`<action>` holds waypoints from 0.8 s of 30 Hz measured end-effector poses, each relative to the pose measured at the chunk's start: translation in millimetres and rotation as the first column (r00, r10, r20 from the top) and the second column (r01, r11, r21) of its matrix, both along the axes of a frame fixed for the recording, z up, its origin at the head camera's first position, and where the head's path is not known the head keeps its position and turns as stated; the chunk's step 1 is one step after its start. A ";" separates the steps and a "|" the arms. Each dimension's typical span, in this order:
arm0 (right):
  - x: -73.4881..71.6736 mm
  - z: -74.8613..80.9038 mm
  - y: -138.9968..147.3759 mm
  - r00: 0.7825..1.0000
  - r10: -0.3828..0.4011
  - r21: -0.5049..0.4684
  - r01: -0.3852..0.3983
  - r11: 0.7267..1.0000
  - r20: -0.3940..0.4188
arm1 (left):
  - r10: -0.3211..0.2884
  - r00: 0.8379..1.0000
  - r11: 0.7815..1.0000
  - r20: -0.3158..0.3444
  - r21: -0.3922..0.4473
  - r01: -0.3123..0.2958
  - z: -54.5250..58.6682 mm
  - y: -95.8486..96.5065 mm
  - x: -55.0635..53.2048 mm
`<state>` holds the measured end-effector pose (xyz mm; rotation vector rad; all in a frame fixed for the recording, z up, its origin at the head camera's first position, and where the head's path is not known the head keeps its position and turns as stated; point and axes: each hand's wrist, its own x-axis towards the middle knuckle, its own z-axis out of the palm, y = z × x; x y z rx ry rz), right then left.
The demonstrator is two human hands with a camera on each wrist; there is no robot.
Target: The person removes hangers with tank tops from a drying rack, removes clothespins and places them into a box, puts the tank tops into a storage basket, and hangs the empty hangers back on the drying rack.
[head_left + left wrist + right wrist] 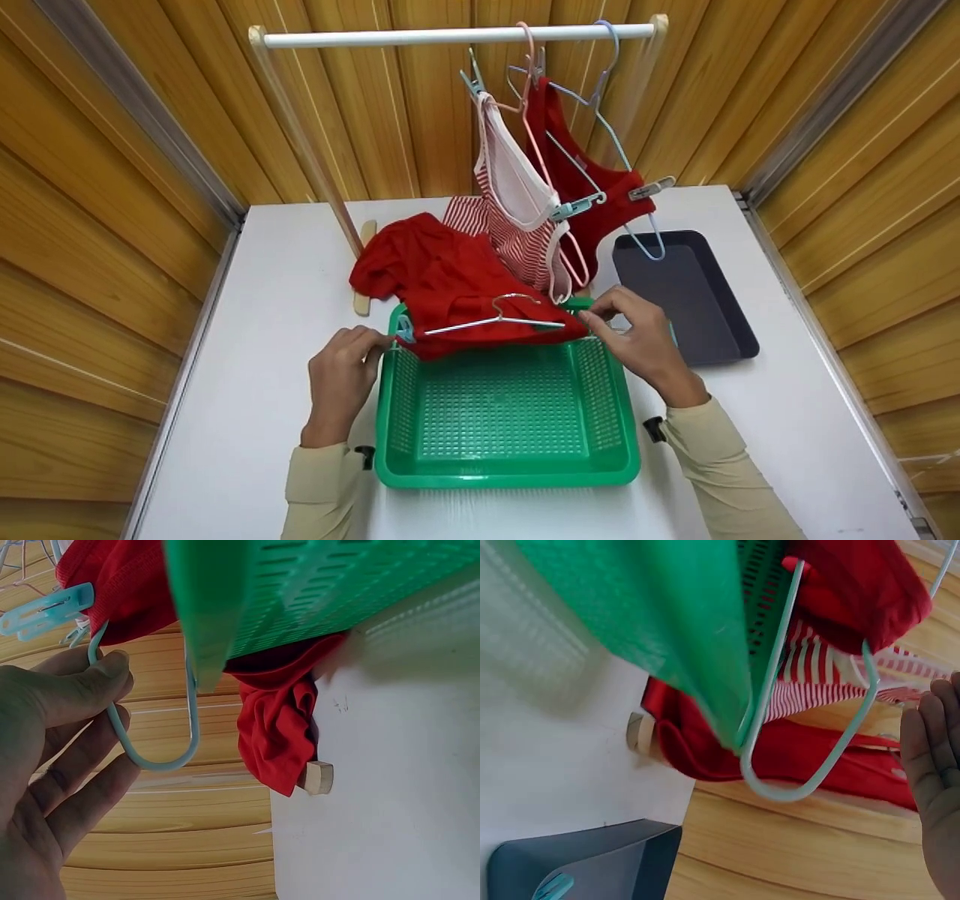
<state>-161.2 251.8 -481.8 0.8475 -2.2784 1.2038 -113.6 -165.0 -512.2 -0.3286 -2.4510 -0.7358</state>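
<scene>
Both hands are on a pale blue wire hanger (pixel 495 321) that lies across the far rim of the green basket, with a red shirt on it. The left hand (pixel 341 382) pinches the hanger's left end loop between thumb and fingers; the left wrist view shows the thumb (pixel 90 682) pressed onto the loop, a light blue clothespin (pixel 46 610) just above it. The right hand (pixel 641 341) has its fingers curled at the hanger's right end by the shirt's edge, pinching there as far as the head view shows. The right wrist view only catches the fingertips (pixel 934 757) next to the loop (pixel 810 780), so the exact grip is hard to call.

Going big to small for everything else: the white tabletop (pixel 247 420) carries it all, with wood-panel walls around. At the back stands a drying rack, a white rail (pixel 450 36) on wooden posts. The green basket (pixel 506 420) sits right in front of the person, perforated all over. The red shirt (pixel 435 277) spills from the basket's far rim onto the tabletop behind it. Off to the right, just beside the basket, is a dark grey tray (pixel 686 296). Hanging from the rail are a red-and-white striped top (pixel 517 217) and a red tank top (pixel 585 187), each on a wire hanger, with pegs clipped on.
</scene>
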 end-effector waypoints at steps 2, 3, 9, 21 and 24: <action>2.1 0.9 -5.7 0.999 0.037 0.010 -0.037 0.999 -0.006 | 0.001 1.000 1.000 0.001 0.007 -0.001 -0.8 -0.2 0.1; 3.1 1.8 -8.6 0.999 0.053 0.016 -0.052 0.998 -0.010 | 0.002 1.000 1.000 -0.001 0.010 -0.002 -1.5 -0.4 -0.1; 7.3 4.7 -24.5 0.994 0.108 0.033 -0.108 0.994 -0.021 | 0.007 1.000 1.000 -0.019 0.001 -0.006 -3.6 -1.0 -1.3; 11.0 5.3 -57.6 0.975 0.205 0.044 -0.202 0.979 -0.082 | 0.002 1.000 1.000 0.002 0.005 -0.002 -0.3 -1.1 -0.9; 11.8 6.6 -64.7 0.969 0.228 0.052 -0.224 0.973 -0.098 | 0.005 1.000 1.000 0.004 0.009 -0.005 -0.4 -0.9 -1.0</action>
